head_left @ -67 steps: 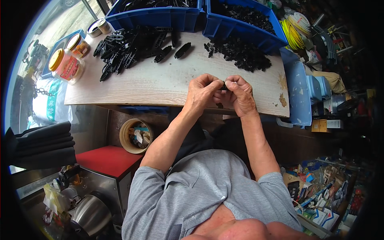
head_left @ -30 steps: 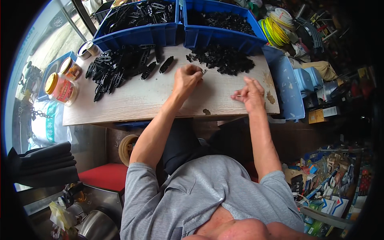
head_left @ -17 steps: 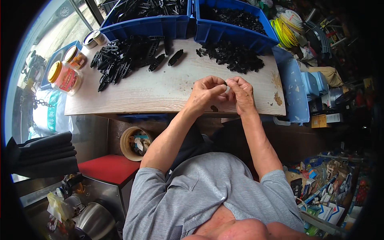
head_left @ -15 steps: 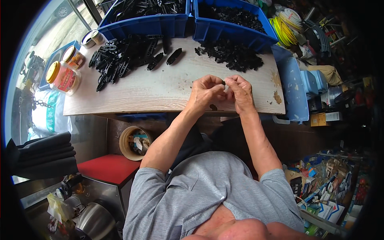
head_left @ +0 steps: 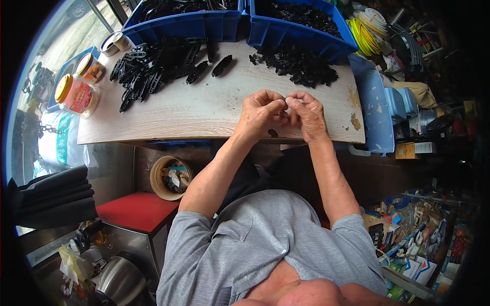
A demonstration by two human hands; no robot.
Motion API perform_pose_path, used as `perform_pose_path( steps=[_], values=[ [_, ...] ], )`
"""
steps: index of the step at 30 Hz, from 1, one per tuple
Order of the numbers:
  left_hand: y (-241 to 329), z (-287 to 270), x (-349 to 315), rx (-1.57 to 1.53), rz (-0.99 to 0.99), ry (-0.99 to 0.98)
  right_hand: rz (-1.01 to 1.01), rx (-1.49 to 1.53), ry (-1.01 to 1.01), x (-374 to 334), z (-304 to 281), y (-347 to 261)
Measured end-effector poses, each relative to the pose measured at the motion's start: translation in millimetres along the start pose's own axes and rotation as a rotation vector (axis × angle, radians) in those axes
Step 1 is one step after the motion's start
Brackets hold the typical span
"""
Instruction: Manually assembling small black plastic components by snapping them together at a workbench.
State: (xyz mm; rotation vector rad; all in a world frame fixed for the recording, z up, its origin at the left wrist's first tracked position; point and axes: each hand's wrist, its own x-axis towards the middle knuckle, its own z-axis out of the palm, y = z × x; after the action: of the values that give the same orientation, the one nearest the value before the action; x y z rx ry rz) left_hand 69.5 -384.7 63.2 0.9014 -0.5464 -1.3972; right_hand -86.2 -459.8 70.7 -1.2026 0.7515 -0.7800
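Note:
Over the near part of the table, my left hand (head_left: 259, 113) and my right hand (head_left: 310, 116) meet, fingertips almost touching. Thumb and forefinger of each are pinched together around a small dark piece (head_left: 285, 100), mostly hidden by the fingertips. Beyond the hands lies a heap of small black plastic parts (head_left: 301, 67). Longer black plastic pieces (head_left: 158, 66) are piled at the left. Two of these, a black piece (head_left: 222, 66) and another black piece (head_left: 197, 72), lie apart from that pile.
Along the table's (head_left: 168, 117) far edge stand a blue bin (head_left: 189, 30) and a second blue bin (head_left: 301, 43), both holding black parts. A yellow-lidded jar (head_left: 76, 95) stands at the left edge. Below the table sits a round waste bin (head_left: 155, 178); a red-topped cabinet (head_left: 135, 211) is beside it.
Both hands stay together and have shifted slightly, with the fingertips a little farther from me. The small dark piece shows less between them. The whole view has tilted slightly.

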Motion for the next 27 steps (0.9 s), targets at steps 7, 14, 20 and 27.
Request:
perform_pose_path(
  steps=[7,14,20,27],
  values=[
    [28,-33,27,1.485,0.913,0.571,0.037,0.075,0.023,-1,-8,6],
    [58,-83,66,1.851,0.535,0.48,0.063,0.102,0.044,-2,-4,5],
    [33,-57,29,1.234,0.812,0.35,0.061,0.111,0.082,-1,-5,4],
    [21,-48,-4,1.435,0.682,0.352,0.031,0.115,0.093,0,-4,4]
  ],
)
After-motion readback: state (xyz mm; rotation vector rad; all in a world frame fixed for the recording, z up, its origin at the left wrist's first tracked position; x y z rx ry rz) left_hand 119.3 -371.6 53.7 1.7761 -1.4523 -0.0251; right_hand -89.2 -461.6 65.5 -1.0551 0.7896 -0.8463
